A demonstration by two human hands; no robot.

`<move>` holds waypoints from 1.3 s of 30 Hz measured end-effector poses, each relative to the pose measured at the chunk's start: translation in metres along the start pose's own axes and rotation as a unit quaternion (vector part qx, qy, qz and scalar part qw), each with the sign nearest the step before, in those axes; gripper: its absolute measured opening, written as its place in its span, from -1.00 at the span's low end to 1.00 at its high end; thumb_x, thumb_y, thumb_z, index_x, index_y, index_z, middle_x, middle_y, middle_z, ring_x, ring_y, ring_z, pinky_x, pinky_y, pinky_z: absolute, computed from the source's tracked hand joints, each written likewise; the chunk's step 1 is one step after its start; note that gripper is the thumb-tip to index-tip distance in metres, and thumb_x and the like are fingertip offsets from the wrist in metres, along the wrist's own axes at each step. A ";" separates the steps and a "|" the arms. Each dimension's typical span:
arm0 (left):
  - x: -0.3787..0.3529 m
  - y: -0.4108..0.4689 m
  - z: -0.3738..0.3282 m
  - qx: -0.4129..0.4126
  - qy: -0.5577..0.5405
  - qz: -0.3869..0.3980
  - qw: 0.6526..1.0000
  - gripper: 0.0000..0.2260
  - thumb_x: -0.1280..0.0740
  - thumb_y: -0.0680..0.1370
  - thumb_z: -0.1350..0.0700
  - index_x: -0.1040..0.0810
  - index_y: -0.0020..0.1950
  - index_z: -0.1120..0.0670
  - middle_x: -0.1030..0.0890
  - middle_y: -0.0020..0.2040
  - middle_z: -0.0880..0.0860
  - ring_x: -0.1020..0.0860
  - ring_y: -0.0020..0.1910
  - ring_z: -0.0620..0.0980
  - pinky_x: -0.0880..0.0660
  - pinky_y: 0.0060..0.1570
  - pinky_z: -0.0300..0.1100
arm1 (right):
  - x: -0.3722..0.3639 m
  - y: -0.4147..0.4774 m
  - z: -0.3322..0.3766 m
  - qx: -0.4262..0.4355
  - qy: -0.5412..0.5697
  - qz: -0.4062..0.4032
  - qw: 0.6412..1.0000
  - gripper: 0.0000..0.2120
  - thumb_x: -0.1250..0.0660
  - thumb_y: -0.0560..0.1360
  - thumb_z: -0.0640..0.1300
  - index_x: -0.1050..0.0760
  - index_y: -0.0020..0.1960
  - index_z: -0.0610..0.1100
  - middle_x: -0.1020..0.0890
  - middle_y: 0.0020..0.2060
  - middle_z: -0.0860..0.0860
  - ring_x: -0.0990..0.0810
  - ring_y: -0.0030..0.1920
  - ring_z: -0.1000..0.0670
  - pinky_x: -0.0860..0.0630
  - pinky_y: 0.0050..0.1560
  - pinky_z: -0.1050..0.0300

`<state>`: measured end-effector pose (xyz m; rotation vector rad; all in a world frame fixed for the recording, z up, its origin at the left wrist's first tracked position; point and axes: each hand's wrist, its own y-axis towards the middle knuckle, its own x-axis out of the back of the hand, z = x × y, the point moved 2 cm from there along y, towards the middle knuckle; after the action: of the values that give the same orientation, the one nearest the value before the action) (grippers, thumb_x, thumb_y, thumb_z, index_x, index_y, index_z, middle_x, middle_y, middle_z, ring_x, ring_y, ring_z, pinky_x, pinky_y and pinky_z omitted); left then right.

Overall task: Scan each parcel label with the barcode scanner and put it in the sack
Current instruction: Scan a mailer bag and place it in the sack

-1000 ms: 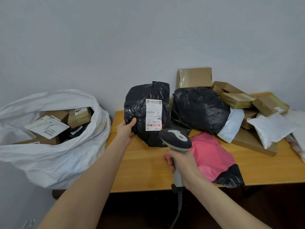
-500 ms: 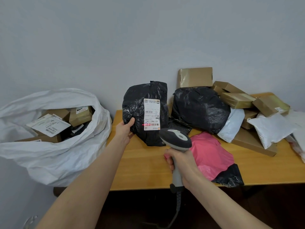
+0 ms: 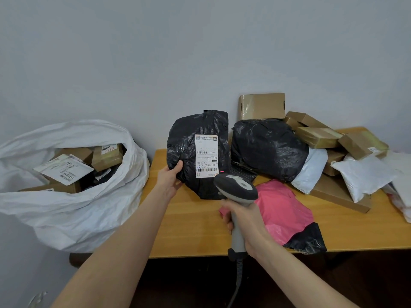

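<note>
Orange-brown wooden table [image 3: 195,230] stands right of the bulging white plastic sack [image 3: 73,214] (boxes inside). Over its left part the crinkled black plastic parcel [image 3: 185,138] is upright, left hand [image 3: 170,180] pinching its left side; fingers of the right hand [image 3: 244,221] curl round the grey handheld barcode scanner [image 3: 235,187] near its white label [image 3: 206,156].

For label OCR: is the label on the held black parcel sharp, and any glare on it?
Head view: label sharp, large print legible, fine print too small. Head view: soft even light, mild sheen on the black parcel, no glare on the label.
</note>
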<state>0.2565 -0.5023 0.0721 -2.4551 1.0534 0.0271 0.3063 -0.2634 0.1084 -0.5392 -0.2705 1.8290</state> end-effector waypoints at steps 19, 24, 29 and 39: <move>0.017 0.025 -0.009 0.006 -0.004 0.020 1.000 -0.88 -0.37 0.55 0.17 -0.53 0.06 0.02 -0.60 0.01 0.00 -0.55 -0.01 0.01 -0.47 0.11 0.02 | -0.028 0.013 -0.004 -0.021 -0.017 -0.015 1.000 -0.77 -0.38 0.43 -0.31 -0.46 -0.39 -0.23 -0.45 -0.55 -0.08 -0.35 -0.59 0.03 -0.30 -0.53 0.20; 0.029 0.044 -0.018 0.006 -0.003 0.020 1.000 -0.80 -0.36 0.56 0.17 -0.51 0.17 0.08 -0.59 0.00 0.01 -0.54 -0.04 -0.01 -0.48 0.00 -0.03 | -0.051 0.026 -0.007 -0.028 -0.020 -0.016 0.999 -0.81 -0.39 0.45 -0.28 -0.48 -0.32 -0.22 -0.47 -0.55 -0.07 -0.35 -0.58 0.02 -0.30 -0.52 0.19; 0.046 0.060 -0.026 0.013 -0.010 0.008 1.000 -0.83 -0.36 0.56 0.17 -0.50 0.14 0.11 -0.59 -0.03 0.01 -0.55 -0.07 -0.02 -0.51 -0.11 -0.10 | -0.075 0.043 -0.005 -0.028 -0.013 0.001 1.000 -0.90 -0.42 0.47 -0.21 -0.56 -0.12 -0.25 -0.53 -0.50 -0.10 -0.39 -0.56 0.03 -0.34 -0.50 0.18; 0.142 0.072 -0.082 -0.042 -0.018 -0.116 0.992 -0.83 -0.36 0.56 0.17 -0.53 0.14 0.15 -0.62 -0.08 0.04 -0.57 -0.10 0.01 -0.52 -0.13 -0.10 | -0.182 0.112 0.029 -0.010 -0.010 0.112 0.994 -0.94 -0.38 0.50 -0.26 -0.52 -0.08 -0.25 -0.54 -0.51 -0.08 -0.42 -0.53 0.03 -0.37 -0.47 0.16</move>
<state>0.2938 -0.6763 0.0879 -2.6282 0.7594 0.0421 0.2421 -0.4687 0.1254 -0.5836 -0.2513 2.0512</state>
